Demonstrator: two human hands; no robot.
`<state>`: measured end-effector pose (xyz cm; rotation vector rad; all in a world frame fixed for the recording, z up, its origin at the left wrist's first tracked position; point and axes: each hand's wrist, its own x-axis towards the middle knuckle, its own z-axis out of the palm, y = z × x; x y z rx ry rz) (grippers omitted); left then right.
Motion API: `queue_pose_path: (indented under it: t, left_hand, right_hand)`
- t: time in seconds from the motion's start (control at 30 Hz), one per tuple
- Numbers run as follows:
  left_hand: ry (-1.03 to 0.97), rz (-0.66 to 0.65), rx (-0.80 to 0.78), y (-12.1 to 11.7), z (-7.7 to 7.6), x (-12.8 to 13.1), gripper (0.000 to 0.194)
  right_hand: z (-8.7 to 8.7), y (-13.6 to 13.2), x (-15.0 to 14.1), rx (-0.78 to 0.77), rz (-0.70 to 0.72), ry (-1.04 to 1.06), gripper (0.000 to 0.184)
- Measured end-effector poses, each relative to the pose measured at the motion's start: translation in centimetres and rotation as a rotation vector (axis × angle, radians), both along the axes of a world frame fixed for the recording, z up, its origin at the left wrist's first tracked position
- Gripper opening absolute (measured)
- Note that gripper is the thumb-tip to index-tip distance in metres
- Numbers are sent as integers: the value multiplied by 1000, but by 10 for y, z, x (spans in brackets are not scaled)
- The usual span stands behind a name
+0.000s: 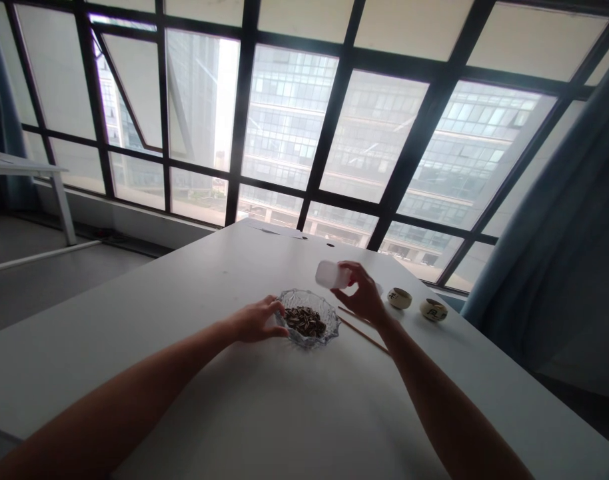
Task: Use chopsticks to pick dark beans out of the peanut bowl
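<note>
A transparent glass bowl (329,335) with a wavy rim stands on the white table, with dark striped seeds (304,321), which look like sunflower seeds, in its bottom. My left hand (258,320) grips the bowl's left side, thumb low and fingers at the rim. Above and to the right of the bowl, my right hand (363,293) holds a small whitish translucent plastic container (329,274) tipped on its side, raised off the table. What is inside the container cannot be seen. A pair of wooden chopsticks (364,333) lies right of the bowl, partly behind my right wrist.
Two small cream cups (399,298) with dark written characters stand at the right. Near the table's (184,293) far edge lie a white sheet (272,229) and small dark round spots. Tall windows rise beyond; a blue curtain (549,233) hangs at the right.
</note>
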<state>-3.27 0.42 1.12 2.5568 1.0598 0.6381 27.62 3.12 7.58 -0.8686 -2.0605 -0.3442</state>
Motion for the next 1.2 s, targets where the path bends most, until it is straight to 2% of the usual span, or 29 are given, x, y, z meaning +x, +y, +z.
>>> queue_pose_path:
  t: [0.07,0.13,0.23,0.33,0.43,0.57,0.7,0.83,1.03,1.2]
  left_hand:
    - [0,5,1,0,0,0,60]
    - [6,13,-2,0,0,-1,59]
    - [15,15,6,-1,1,-1,59]
    - [19,15,3,-1,1,-1,60]
    - [31,30,13,0,0,0,65]
    - [-103,41,211,-1,5,3,64]
    - [-188,28,435,-15,21,14,38]
    - [-98,-90,489,-36,31,29,27]
    - [-91,-80,396,-47,28,37,39]
    - [-161,-91,274,-52,26,41,41]
  right_hand:
    - [3,-5,-4,-39,23,-314,44]
    - [2,-6,-6,-80,16,-409,49]
    - [0,-3,-4,-144,44,-323,54]
    - [0,1,0,-248,172,-188,52]
    - [2,2,2,-431,310,-31,54]
    - [5,-1,-1,-580,416,17,56]
    - [10,-9,-11,-566,452,-15,57]
    - [20,-23,-25,-514,488,-65,54]
    - [36,-47,-42,-443,460,-92,46]
    - [30,-49,-51,-413,474,-126,41]
